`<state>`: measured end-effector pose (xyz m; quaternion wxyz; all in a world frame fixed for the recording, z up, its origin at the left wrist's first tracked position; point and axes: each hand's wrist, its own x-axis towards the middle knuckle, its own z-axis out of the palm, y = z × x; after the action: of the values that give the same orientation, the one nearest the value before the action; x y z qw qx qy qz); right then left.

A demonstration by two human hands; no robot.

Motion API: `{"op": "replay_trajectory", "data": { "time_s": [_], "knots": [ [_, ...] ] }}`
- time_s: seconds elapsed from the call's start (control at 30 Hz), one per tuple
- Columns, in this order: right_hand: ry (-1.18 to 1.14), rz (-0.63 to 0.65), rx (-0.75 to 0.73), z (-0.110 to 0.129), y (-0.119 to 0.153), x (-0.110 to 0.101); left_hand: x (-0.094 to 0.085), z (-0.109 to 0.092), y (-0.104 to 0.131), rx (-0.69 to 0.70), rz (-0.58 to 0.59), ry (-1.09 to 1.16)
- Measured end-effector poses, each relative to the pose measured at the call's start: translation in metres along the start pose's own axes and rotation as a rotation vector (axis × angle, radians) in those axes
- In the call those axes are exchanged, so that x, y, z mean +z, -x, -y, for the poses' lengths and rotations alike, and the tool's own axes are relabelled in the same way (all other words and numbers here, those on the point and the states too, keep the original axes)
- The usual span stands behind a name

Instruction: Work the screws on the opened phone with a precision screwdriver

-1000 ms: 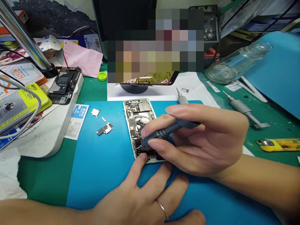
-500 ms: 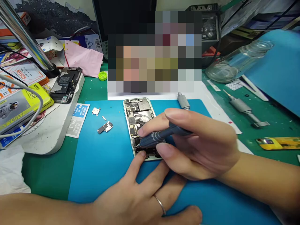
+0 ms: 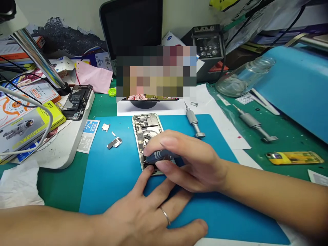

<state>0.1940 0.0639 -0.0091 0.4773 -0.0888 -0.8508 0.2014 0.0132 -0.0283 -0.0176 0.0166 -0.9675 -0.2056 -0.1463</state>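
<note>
A phone with its inside exposed (image 3: 151, 122) lies on the blue mat, its lower part partly hidden by fingers. My right hand (image 3: 187, 160) is closed around a dark grey pointed tool with a ridged grip (image 3: 157, 156). Its fine tip reaches down into the phone's lower left part; the exact contact is too small to tell. My left hand (image 3: 151, 208), ringed and with fingers spread, rests on the mat, its index fingertip pressing the phone's lower end. Left of the phone lie a small metal plate (image 3: 105, 127) and a black-and-silver bracket (image 3: 114, 143).
A grey screwdriver (image 3: 193, 121) lies right of the phone, and another screwdriver (image 3: 252, 123) farther right. A glass jar (image 3: 243, 77) lies tipped at back right. On the left, a second opened phone (image 3: 77, 102) rests on a white stand (image 3: 61, 153) beside a metal post (image 3: 42, 58).
The view has shifted, showing more of the right side and the screwdriver. Both hands keep nearly the same place on the phone, with the tool tip still in its lower left part.
</note>
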Motion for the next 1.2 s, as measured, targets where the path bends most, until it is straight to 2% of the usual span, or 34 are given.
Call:
{"op": "replay_trajectory", "data": {
  "time_s": [0.17, 0.33, 0.47, 0.57, 0.63, 0.83, 1.07, 1.2],
  "knots": [
    [0.061, -0.012, -0.058, -0.002, -0.004, 0.000, -0.005, 0.001, -0.001, 0.007, 0.047, 0.015],
    [0.014, 0.029, -0.004, -0.002, -0.004, 0.000, -0.001, -0.001, 0.000, 0.003, 0.003, 0.011],
    [0.109, -0.025, -0.081, -0.003, -0.004, -0.001, 0.003, -0.002, 0.000, -0.016, -0.042, -0.015],
    [0.159, -0.033, -0.029, -0.002, -0.003, -0.003, 0.002, -0.001, -0.001, -0.010, -0.040, -0.024],
    [0.127, -0.016, -0.013, -0.001, -0.002, -0.004, 0.001, 0.000, -0.001, -0.008, -0.037, -0.021],
    [0.091, -0.019, -0.110, -0.001, -0.004, 0.001, 0.005, -0.001, 0.000, -0.015, -0.076, -0.020],
    [0.001, -0.052, -0.079, 0.000, -0.007, 0.005, 0.008, -0.001, 0.000, 0.001, -0.085, -0.027],
    [-0.011, -0.005, -0.075, 0.000, -0.006, 0.003, 0.008, -0.002, 0.000, -0.013, -0.094, -0.029]
  ]
}}
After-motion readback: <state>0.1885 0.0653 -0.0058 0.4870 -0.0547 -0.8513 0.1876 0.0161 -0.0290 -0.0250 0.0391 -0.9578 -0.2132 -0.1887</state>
